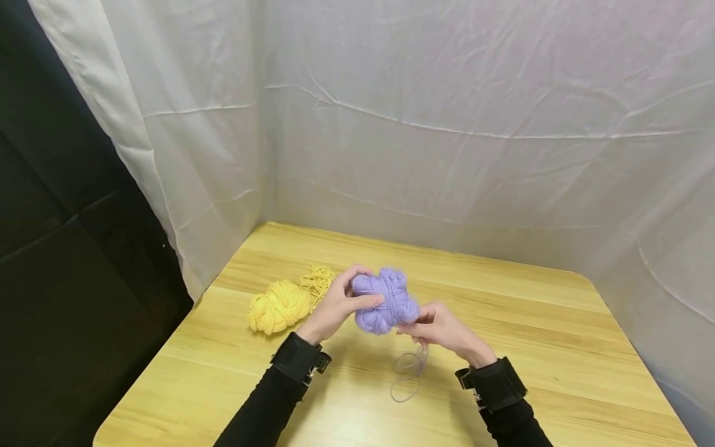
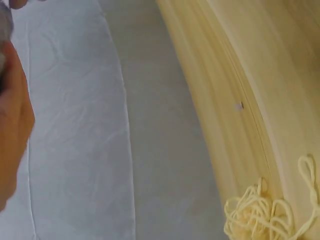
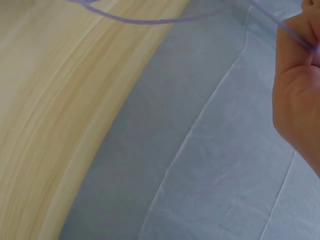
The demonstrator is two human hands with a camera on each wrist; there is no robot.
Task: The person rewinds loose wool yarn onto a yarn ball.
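In the head view, a soft lilac ball of wool yarn [image 1: 385, 300] is held above the light wooden table [image 1: 558, 347], a little left of the frame's middle. It is gripped by the left hand [image 1: 339, 304], whose fingers are curled over the top of it while the thumb is pressed on its front. The right hand [image 1: 444, 327] is seen just below and right of the ball, its fingers bent together and pinching a thin lilac strand [image 1: 410, 372], which hangs down and lies in a loose loop on the table in the lower middle of the frame. A yellow bundle of yarn [image 1: 280, 305] with loose threads is placed on the table just left of the left hand. Black sleeves and black wrist straps are worn on both arms. A creased white cloth backdrop [image 1: 447, 112] is hung behind the table.

In the left wrist view, only an edge of the left hand [image 2: 12, 125] is seen at the left border, so its grip cannot be judged here. The white cloth fills the left half, the table the right, and loose yellow threads [image 2: 260, 212] are seen at the lower right.

In the right wrist view, the right hand [image 3: 297, 100] is shown at the right border with the lilac strand [image 3: 145, 20] pinched in it and stretched across the top of the frame.
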